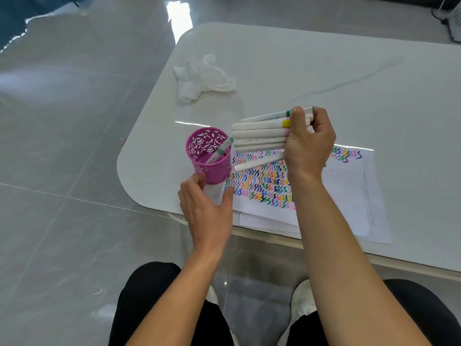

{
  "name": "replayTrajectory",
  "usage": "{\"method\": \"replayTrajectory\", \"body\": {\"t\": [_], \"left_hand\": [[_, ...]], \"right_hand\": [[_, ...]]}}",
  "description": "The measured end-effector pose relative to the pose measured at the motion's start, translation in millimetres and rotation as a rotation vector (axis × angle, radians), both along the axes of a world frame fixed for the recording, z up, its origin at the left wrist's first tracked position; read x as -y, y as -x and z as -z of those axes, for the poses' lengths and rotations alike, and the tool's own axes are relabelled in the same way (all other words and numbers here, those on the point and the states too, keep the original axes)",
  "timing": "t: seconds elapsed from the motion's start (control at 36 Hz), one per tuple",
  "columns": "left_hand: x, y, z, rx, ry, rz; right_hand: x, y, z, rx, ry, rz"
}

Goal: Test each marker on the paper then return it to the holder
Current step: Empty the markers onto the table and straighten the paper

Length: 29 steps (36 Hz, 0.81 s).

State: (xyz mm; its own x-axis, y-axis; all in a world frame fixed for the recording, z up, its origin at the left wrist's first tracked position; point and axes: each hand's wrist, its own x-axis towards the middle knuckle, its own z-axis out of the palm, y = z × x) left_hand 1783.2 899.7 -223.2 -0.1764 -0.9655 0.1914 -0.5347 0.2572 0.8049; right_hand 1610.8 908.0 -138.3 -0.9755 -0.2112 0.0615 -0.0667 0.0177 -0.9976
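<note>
A pink perforated holder (208, 156) stands near the table's left edge with one green-banded white marker (220, 151) leaning inside it. My right hand (309, 143) is closed around a bundle of several white markers (259, 133), held level above the paper with their ends pointing left toward the holder. The paper (344, 196) lies under that hand, covered with rows of coloured squiggles. My left hand (207, 208) hovers just in front of the holder, fingers spread and holding nothing.
A crumpled white tissue (202, 78) lies behind the holder on the white table (324, 76). The table's rounded corner and front edge run close to my left hand. Grey tiled floor lies to the left, my knees and shoes below.
</note>
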Motion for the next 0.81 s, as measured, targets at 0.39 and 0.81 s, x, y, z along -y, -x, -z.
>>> {"method": "replayTrajectory", "body": {"t": [0.39, 0.81], "left_hand": [[-20, 6, 18, 0.276, 0.183, 0.296], [-34, 17, 26, 0.302, 0.278, 0.385]], "right_hand": [[-6, 5, 6, -0.026, -0.017, 0.001], [-12, 10, 25, -0.041, -0.074, 0.016]]}}
